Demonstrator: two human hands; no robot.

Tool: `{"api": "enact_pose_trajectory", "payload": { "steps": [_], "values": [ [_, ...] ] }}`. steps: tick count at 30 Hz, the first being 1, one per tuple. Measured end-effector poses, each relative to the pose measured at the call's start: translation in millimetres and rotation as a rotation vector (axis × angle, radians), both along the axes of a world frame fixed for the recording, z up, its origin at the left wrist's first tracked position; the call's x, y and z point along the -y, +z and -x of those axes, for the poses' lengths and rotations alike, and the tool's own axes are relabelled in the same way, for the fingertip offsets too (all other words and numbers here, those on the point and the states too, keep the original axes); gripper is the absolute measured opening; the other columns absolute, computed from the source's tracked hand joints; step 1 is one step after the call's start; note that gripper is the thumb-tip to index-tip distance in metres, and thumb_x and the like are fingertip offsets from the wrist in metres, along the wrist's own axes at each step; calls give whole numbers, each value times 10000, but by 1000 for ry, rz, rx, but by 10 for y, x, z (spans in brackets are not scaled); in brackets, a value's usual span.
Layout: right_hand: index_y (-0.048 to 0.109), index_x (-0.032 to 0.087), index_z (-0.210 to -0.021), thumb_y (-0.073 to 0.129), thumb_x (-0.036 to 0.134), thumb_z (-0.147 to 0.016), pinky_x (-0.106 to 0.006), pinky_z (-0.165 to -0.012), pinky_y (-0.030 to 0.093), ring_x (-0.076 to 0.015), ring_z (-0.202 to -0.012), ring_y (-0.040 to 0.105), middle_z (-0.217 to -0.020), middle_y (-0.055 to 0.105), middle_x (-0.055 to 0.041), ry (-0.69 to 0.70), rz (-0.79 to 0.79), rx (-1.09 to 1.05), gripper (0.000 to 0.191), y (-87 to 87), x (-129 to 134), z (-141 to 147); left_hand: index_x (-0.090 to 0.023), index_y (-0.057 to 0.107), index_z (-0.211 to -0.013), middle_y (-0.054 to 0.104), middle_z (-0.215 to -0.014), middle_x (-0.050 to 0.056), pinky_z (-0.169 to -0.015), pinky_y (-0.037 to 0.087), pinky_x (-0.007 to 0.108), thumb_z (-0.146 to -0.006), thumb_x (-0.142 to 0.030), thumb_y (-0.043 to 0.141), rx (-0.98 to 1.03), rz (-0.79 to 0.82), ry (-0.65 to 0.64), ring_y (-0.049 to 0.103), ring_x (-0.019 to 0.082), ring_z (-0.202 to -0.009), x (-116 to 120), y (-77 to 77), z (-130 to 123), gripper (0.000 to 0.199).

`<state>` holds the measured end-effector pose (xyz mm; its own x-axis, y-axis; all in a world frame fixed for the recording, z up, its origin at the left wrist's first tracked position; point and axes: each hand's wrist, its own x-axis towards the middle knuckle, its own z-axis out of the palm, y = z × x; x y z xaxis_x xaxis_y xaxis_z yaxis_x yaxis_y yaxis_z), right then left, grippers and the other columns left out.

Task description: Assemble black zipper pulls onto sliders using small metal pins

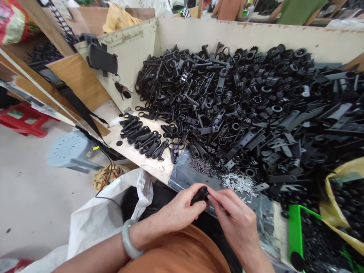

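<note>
Close to my body, at the table's front edge, my left hand (186, 206) is wrapped round a black plastic part (201, 194). The fingertips of my right hand (234, 212) pinch together at the right end of that part; whatever small piece they may hold is hidden. Just beyond the hands lie a pile of small silver pins (239, 182) and a heap of tiny dark screw-like pieces (203, 165). Farther left, several black handle-like parts (145, 136) lie in a row. A great heap of loose black plastic parts (204, 91) fills the table behind.
A green bin (294, 235) of small dark pieces and a yellow bag (335, 208) stand at the right. Low boards (244, 36) wall the table, with keys (123, 90) hanging at the left. A blue stool (68, 149) and a white sack (91, 220) are on the left.
</note>
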<state>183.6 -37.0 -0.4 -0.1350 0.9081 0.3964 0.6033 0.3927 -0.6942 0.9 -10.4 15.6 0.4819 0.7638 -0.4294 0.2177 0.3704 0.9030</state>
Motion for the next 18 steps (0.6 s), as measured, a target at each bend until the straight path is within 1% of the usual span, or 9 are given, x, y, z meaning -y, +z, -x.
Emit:
{"api": "enact_pose_trajectory", "payload": {
  "steps": [2,4,10,13,16,18],
  "values": [
    [780,234,-1074,555,165,-997,-203,-627,565,-128,-665,699,-810,723,-30,4,-10,20,247,14,6,10,-220,611,-1315,698,-1186,83,-915,478,344,-935,-330,575,-63,-116,0,633,222,-1012,18,-13,5,397],
    [779,230,-1075,556,162,-997,-196,-620,563,-123,-653,696,-798,719,-28,9,-22,22,247,21,15,25,-217,627,-1294,718,-1187,91,-988,459,386,-947,-357,570,-126,-173,-12,633,261,-1106,29,-28,10,378],
    [752,184,-1107,550,99,-988,-176,-634,554,-110,-649,693,-792,695,-31,52,-105,74,250,44,49,63,-207,633,-1276,730,-1191,110,-993,469,411,-974,-351,525,-221,-237,-55,654,283,-1121,57,-40,28,352],
    [731,171,-1150,525,82,-997,-177,-635,556,-112,-656,697,-795,688,-39,74,-135,132,271,56,64,66,-201,646,-1230,738,-1136,112,-946,482,407,-982,-350,505,-265,-277,-83,672,285,-1068,80,-24,35,321],
    [720,175,-1177,511,83,-999,-176,-640,562,-113,-658,701,-798,692,-40,95,-151,163,289,60,96,57,-202,656,-1193,746,-1078,96,-897,491,382,-985,-328,498,-266,-297,-112,686,269,-999,108,-16,43,290],
    [713,185,-1204,512,83,-994,-176,-638,565,-113,-652,701,-796,697,-35,97,-149,180,307,63,131,50,-209,650,-1226,744,-1105,94,-915,491,375,-988,-332,501,-250,-301,-106,683,271,-1034,131,-21,49,306]
  ]
}}
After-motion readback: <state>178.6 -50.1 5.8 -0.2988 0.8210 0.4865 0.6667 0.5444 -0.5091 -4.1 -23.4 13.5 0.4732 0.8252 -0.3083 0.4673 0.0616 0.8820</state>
